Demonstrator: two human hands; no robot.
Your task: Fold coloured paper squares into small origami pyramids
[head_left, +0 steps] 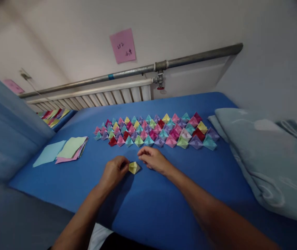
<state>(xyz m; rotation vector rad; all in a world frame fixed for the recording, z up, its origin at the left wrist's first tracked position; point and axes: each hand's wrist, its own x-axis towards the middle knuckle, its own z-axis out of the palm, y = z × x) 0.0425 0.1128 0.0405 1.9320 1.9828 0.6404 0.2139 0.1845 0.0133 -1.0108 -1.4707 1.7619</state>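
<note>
My left hand [115,170] pinches the left end of a small folded yellow paper piece [134,168] just above the blue surface [148,201]. To its upper right, my right hand [150,158] is apart from the yellow piece, its fingers curled together; whether anything is between them is too small to tell. Beyond both hands, several rows of folded paper pieces [148,140] in pink, teal, purple, red and yellow stand side by side. Green and pink paper sheets [72,148] lie stacked at the left, beside light blue sheets [49,153].
A folded pale green blanket [265,156] lies at the right. A blue curtain [10,121] hangs at the left. Along the back wall run a metal pipe [203,57] and a white radiator [112,95]. More coloured papers [53,116] lie at the far left.
</note>
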